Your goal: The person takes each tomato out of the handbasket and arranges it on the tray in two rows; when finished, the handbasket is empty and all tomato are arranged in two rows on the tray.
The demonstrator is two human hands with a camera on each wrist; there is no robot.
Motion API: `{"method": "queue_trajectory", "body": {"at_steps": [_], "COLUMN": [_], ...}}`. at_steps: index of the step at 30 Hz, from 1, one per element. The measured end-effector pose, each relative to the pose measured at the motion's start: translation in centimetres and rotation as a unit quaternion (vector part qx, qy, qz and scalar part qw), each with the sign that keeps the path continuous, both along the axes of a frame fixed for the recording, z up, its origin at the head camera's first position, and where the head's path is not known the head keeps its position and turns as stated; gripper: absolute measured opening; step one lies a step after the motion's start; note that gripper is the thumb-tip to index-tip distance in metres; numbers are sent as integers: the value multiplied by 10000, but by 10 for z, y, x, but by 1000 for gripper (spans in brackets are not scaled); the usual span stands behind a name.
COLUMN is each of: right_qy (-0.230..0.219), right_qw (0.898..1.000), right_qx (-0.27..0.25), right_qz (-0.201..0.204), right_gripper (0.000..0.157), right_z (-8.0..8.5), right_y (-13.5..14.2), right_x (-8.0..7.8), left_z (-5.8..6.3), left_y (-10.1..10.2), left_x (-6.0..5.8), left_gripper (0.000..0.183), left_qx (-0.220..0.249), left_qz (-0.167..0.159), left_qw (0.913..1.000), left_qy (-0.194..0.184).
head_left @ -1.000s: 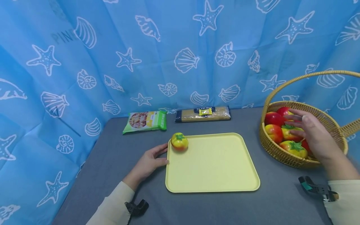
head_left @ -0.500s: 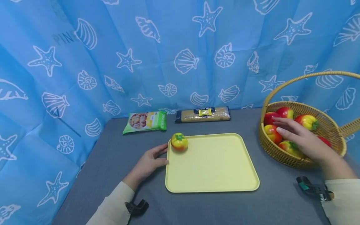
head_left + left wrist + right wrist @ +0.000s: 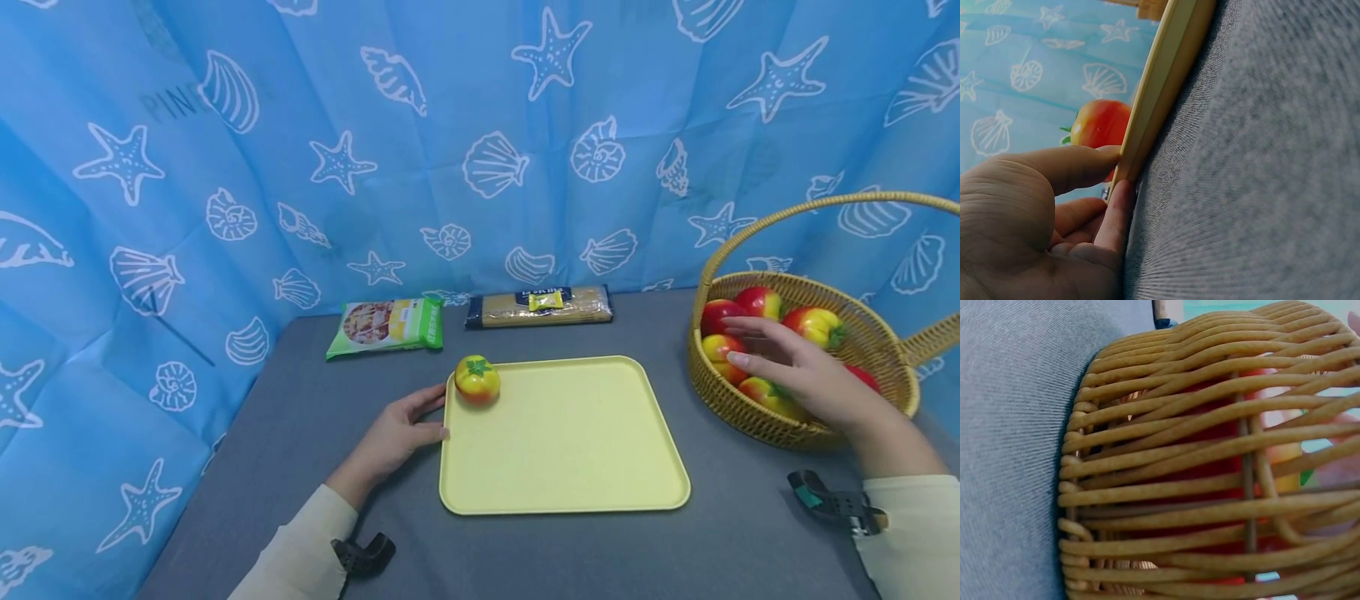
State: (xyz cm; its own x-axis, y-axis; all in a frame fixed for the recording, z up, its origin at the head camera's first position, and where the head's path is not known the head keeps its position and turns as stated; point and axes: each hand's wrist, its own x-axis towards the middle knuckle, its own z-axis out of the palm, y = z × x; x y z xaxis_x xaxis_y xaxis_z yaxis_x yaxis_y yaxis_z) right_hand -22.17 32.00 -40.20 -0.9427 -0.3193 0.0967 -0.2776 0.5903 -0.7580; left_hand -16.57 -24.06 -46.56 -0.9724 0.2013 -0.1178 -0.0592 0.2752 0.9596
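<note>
Yellow tray (image 3: 570, 446): on the tabletop (image 3: 570, 554), prob light, stiff; left hand (image 3: 397, 433) pinching its edge
Fruit (image 3: 718, 357): in the basket (image 3: 716, 404), slick imo, grab its sides
Right hand (image 3: 806, 367): fingers relaxed, touching fruit? can't tell

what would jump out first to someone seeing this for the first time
Probably the bright blue curtain, with its white shell and starfish print, filling the background. Next, the yellow tray mid-table, its left edge pinched by the left hand and one red-and-yellow fruit in its far left corner. Then, at right, the wicker basket of colourful produce, with the right hand over it.
</note>
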Motion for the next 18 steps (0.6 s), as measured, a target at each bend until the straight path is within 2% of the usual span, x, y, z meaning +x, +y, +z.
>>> {"method": "queue_trajectory", "body": {"at_steps": [7, 14, 18], "right_qy": [56, 138, 206], "right_qw": [9991, 9969, 9941], "right_qx": [347, 752, 1059], "right_qz": [219, 204, 143], "right_gripper": [73, 85, 82], "right_z": [1, -1, -1], "right_y": [-4, -5, -7], "right_x": [-3, -7, -9], "left_z": [1, 0, 0], "left_y": [0, -1, -1], "left_x": [0, -1, -1], "left_gripper": [75, 75, 75], "left_qx": [49, 33, -42], "left_qz": [-3, -60, -19], "left_qw": [10000, 10000, 10000], "left_qy": [16, 35, -2]}}
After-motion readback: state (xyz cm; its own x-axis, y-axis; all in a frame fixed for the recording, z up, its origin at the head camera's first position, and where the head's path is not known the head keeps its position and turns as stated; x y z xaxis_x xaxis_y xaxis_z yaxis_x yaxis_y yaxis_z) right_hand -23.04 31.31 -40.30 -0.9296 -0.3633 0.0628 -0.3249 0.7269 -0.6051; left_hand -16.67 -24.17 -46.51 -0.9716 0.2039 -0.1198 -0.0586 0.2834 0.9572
